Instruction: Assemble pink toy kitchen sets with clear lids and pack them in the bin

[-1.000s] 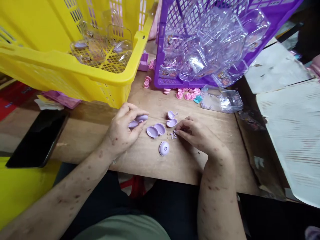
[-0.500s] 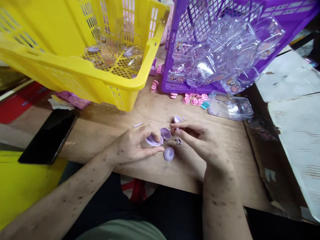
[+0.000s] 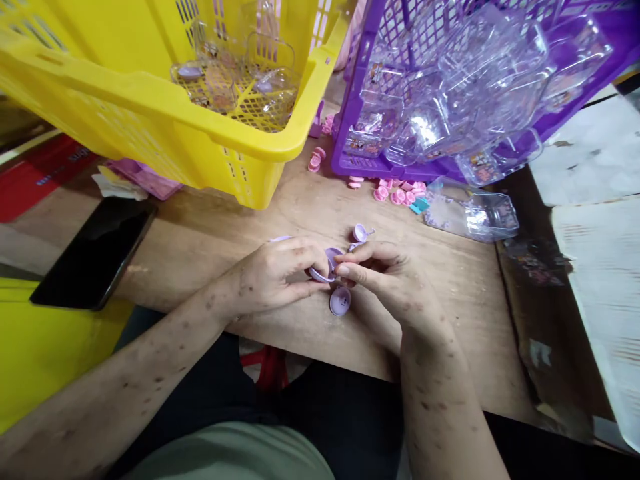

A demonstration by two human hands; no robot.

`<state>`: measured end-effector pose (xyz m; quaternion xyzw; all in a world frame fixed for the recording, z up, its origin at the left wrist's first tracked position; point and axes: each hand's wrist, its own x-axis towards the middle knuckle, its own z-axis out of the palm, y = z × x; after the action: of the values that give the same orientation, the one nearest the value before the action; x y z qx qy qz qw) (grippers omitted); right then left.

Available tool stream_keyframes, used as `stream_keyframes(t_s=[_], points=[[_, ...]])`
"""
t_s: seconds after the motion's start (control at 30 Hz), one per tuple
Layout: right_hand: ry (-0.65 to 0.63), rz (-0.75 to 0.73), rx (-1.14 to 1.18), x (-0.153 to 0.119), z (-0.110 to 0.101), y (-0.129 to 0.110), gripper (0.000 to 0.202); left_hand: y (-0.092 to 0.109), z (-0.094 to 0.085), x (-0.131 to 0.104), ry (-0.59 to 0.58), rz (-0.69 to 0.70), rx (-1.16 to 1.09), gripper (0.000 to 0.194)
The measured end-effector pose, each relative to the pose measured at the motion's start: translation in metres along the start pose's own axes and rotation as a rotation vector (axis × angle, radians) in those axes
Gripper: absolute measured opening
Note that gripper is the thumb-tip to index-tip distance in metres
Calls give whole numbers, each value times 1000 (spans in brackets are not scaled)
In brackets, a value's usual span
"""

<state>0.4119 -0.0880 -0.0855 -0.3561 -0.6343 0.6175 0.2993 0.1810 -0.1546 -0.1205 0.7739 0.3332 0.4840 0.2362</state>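
Note:
My left hand is closed around a small purple plastic toy bowl, fingers inside it and thumb below. At that bowl's right edge, my right hand pinches with thumb and forefinger. A small purple piece seems to be in the pinch, mostly hidden by the fingertips. Just below the hands lies a round purple toy lid or dish. Beyond the right fingers sits a tiny purple cup with a hooked stem. Part of another purple piece shows behind my left hand.
A yellow crate stands at the back left, a purple crate full of clear plastic packs at the back right. Several pink toy pieces and a clear pack lie before it. A black phone rests at left.
My right hand has moved left with its pinched piece to the edge of the bowl in my left hand. The view has shifted slightly.

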Motion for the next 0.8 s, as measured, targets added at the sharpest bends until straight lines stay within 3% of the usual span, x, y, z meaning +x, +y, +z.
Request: stream_keyframes(t_s=[0.8], points=[[-75,82,28,-3,5,-6,41,2,-1,-2,46,3,49,11]])
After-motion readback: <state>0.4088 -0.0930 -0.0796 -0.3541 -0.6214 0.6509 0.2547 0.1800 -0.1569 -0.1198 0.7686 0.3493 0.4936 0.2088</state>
